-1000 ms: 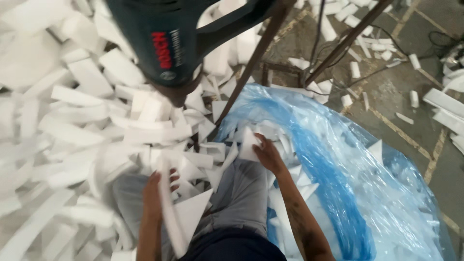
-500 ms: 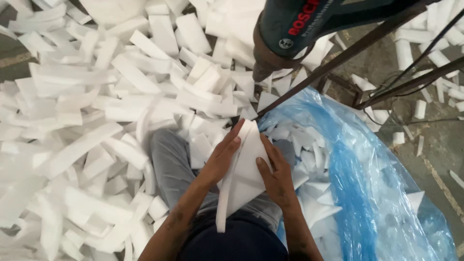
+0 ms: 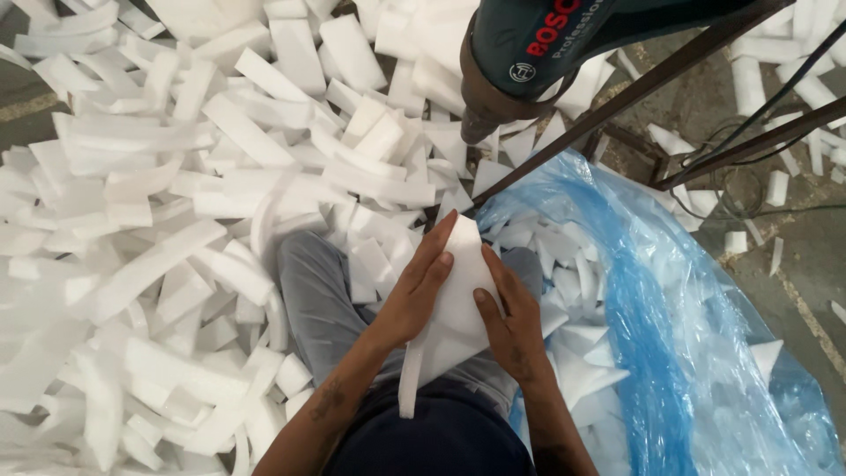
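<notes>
Both my hands grip one white foam sheet (image 3: 458, 308) above my lap. My left hand (image 3: 414, 295) presses its left face with fingers pointing up. My right hand (image 3: 511, 322) clasps its right side. The sheet is bent, its upper end pointing toward a dark green power drill (image 3: 538, 53) fixed on a metal stand overhead. A narrow strip of the foam hangs down by my left wrist. I sit with grey trousers (image 3: 326, 300) among the foam.
A large heap of white foam strips (image 3: 176, 203) covers the floor at left and ahead. A blue plastic bag (image 3: 670, 335) with foam offcuts lies open at my right. Dark metal stand bars (image 3: 634, 88) and cables (image 3: 758, 150) cross the upper right.
My hands came together from separate spots and took up the foam sheet, then raised it slightly toward the drill. The view shifted left and down.
</notes>
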Motion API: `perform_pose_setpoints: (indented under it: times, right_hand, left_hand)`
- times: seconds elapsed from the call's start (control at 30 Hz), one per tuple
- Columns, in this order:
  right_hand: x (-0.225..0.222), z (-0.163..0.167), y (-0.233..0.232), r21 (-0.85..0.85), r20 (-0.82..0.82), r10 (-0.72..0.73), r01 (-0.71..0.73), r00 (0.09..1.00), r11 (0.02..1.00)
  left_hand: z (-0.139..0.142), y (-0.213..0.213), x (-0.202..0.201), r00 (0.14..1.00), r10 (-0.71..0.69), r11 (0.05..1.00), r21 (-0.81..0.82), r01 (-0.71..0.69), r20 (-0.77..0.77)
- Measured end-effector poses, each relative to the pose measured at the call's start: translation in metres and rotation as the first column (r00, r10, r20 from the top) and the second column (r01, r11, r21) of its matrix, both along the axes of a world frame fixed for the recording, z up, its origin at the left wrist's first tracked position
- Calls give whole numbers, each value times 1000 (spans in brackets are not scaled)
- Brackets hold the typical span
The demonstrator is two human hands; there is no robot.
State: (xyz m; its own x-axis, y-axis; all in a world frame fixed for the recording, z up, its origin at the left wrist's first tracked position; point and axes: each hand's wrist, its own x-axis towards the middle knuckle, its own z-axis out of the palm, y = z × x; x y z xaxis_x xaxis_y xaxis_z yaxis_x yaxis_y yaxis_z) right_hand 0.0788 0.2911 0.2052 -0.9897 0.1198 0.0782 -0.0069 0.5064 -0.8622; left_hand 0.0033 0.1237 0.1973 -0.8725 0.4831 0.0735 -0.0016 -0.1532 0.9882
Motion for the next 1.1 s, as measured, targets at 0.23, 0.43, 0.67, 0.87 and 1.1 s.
perform_pose_setpoints:
  times: [0.23, 0.43, 0.67, 0.87, 1.1]
  right_hand:
    - [-11, -3, 6, -104, 79, 27, -19, 997, 994]
    - [-33, -9, 13, -111, 124, 58, -44, 991, 993]
    - [-76, 1, 16, -147, 68, 35, -25, 997, 989]
    - [-114, 7, 25, -212, 30, 55, -48, 998, 976]
    - [-135, 19, 29, -192, -97, 70, -87, 993, 977]
  left_hand:
    - [4, 2, 0, 989, -47, 999, 20, 45, 142]
    - [1, 13, -10, 959, -72, 986, 166, 27, 275]
    - [-5, 26, -58, 902, -146, 927, 375, -18, 406]
    - [7, 29, -97, 907, -187, 906, 423, 11, 377]
    - [13, 35, -117, 947, -193, 898, 436, 64, 258]
